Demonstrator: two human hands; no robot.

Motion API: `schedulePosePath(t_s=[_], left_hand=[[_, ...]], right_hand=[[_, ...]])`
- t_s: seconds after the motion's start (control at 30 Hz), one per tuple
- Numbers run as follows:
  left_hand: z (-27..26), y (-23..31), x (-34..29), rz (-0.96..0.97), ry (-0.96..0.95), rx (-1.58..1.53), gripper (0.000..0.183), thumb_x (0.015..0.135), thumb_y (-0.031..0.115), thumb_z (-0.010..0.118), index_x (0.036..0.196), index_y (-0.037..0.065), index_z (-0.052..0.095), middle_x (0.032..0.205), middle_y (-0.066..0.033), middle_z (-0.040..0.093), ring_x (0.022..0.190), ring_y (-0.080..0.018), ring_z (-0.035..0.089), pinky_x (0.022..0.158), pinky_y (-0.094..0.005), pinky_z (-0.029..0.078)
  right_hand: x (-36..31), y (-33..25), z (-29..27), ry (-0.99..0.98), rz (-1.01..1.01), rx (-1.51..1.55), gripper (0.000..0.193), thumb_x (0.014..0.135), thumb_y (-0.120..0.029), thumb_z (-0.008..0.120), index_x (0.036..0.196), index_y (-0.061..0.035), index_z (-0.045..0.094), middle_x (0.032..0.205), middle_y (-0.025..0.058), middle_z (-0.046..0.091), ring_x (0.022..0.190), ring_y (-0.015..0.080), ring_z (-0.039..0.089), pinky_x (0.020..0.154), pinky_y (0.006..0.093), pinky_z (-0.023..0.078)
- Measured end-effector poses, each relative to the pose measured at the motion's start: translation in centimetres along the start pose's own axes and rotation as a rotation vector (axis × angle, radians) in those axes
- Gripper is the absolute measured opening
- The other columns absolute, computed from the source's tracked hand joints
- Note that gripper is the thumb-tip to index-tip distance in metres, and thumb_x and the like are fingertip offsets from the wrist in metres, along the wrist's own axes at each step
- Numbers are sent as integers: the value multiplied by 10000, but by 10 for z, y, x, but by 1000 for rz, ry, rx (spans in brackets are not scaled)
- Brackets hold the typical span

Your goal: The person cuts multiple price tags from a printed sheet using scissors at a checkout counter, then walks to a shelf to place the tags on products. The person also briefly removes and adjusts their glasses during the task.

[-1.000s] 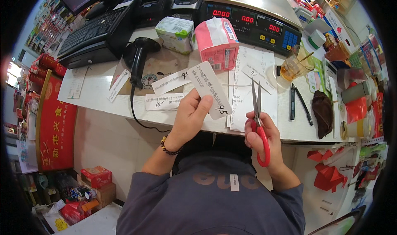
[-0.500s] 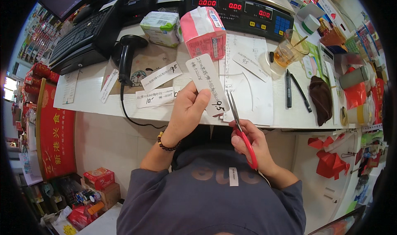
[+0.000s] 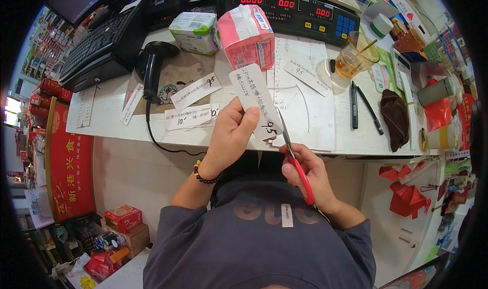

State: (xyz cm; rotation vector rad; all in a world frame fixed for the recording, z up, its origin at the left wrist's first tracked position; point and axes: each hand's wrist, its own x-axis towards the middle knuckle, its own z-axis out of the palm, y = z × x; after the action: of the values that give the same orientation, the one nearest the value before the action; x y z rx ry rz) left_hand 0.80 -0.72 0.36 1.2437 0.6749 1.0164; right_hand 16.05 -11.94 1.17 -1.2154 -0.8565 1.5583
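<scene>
Between the thumb and fingers of my left hand (image 3: 235, 127) is a white handwritten price tag (image 3: 253, 93), held up above the near edge of the counter. My right hand (image 3: 309, 171) grips red-handled scissors (image 3: 302, 176) by their loops. The blades (image 3: 284, 128) point up and away, right against the tag's right edge; whether they cut into it I cannot tell. Other cut tags, one upper (image 3: 197, 91) and one lower (image 3: 189, 118), lie on the counter left of my left hand. Another tag (image 3: 306, 77) rests on a written paper sheet (image 3: 320, 121) beyond the scissors.
A black barcode scanner (image 3: 152, 78) stands at left, its cord hanging over the edge. Behind are a pink package (image 3: 246, 39), a green-white package (image 3: 195, 33) and a digital scale (image 3: 295, 14). At right are a glass of amber drink (image 3: 351, 60), pens (image 3: 355, 106) and a brown cloth (image 3: 394, 120).
The scissors have shifted slightly left and their blades now lie against the tag's edge, where a small gap showed before. The left hand still holds the tag; the view has shifted a little.
</scene>
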Motion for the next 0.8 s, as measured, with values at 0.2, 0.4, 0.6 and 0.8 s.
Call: schedulePosePath(t_s=[0.2,0.4,0.6,0.8], left_hand=[[0,-3,0,-28,-4,-12,214,901,127,455,1019,-39,518,843,-6,566,720,-26,473,635,-187,400],[4,-4,-9,-85,-4,-62,206,882,97,483,1030,-41,519,878,-33,588,752,-47,506,664,-196,419],[3,-4,-28,-240,-155,-130,255,825,50,518,1064,-34,483,931,-109,618,850,-120,585,740,-257,482],[-11,-13,-46,-255,-387,-334,498,794,80,516,1225,9,277,919,-87,571,862,-110,545,740,-250,440]], right_hand=[[1,-1,-1,22,7,-13,330,825,-64,592,1129,-6,478,755,-53,431,674,7,393,601,149,344],[4,-13,-8,218,-301,-82,416,736,-10,669,1112,-5,491,744,-31,451,693,41,436,633,166,371],[51,-60,-51,543,-719,-1240,372,672,12,638,1026,-51,542,792,109,550,697,220,540,622,307,447],[71,-60,-23,140,-536,-1249,350,678,-14,652,1010,-57,548,829,103,566,770,257,567,664,311,459]])
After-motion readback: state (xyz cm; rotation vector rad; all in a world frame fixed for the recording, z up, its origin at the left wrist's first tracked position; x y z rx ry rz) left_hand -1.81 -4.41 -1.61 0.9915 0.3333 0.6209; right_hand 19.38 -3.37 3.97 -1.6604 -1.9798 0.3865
